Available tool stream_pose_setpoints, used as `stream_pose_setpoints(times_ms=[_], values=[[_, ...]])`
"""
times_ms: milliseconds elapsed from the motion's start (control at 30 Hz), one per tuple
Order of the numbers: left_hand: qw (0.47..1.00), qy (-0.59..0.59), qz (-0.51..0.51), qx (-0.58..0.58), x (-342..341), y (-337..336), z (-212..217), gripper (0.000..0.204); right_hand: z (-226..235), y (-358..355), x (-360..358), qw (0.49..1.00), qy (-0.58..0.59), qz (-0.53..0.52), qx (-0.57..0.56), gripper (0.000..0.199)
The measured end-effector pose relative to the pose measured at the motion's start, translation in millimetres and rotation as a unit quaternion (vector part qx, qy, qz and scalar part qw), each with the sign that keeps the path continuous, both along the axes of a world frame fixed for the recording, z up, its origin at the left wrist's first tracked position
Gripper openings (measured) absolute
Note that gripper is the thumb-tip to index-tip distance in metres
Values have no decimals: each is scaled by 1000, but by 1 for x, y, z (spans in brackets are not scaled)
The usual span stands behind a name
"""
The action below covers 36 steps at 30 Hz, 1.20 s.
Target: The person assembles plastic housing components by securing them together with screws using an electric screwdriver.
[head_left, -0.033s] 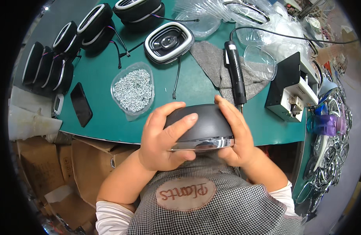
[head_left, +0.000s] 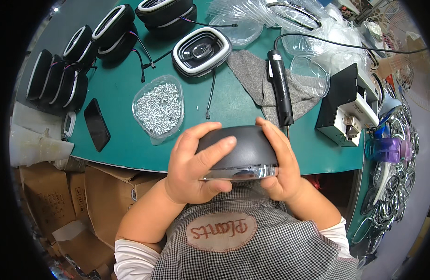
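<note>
Both hands grip a dark grey, rounded housing (head_left: 240, 145) at the table's front edge, just above my apron. Its domed back faces up and away, and a glossy, clear-looking rim (head_left: 243, 173) runs along the side nearest me. My left hand (head_left: 196, 161) wraps its left end, with one finger lying over the dome and the thumb under the rim. Around the right end curls my right hand (head_left: 281, 161), thumb low by the rim. The housing's underside is hidden. Beyond it lies a similar black housing (head_left: 180, 59) with a white gasket and a cable.
A clear tray of small screws (head_left: 158, 109) stands left of centre, beside a black phone (head_left: 97, 124). A corded electric screwdriver (head_left: 281, 88) rests on a grey cloth (head_left: 247, 70). More black housings (head_left: 113, 28) fill the far left. Clear plastic covers (head_left: 308, 74) and a metal-fronted box (head_left: 348, 107) sit right.
</note>
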State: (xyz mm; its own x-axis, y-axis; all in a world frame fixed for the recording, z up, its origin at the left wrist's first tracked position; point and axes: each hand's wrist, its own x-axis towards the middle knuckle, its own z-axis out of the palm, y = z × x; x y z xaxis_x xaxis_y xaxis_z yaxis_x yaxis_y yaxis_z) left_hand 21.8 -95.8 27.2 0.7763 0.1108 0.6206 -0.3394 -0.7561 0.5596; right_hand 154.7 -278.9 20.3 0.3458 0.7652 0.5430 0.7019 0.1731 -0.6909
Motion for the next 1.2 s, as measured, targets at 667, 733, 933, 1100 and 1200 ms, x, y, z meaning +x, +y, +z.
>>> stream_pose_setpoints(times_ms=[667,733,933,1100,1200], values=[[986,81,15,147,1,-13,30,67,-2,12,4,996,-75,-7,56,75],[986,78,17,147,0,-14,29,66,2,13,3,996,-70,-9,46,74],[988,59,23,138,-5,-20,27,56,2,9,0,996,-82,-6,45,70],[984,27,21,173,-6,-24,26,52,0,3,-5,995,-89,-13,52,70],[982,19,20,184,-5,-24,25,53,-3,4,-5,993,-90,-25,75,70]])
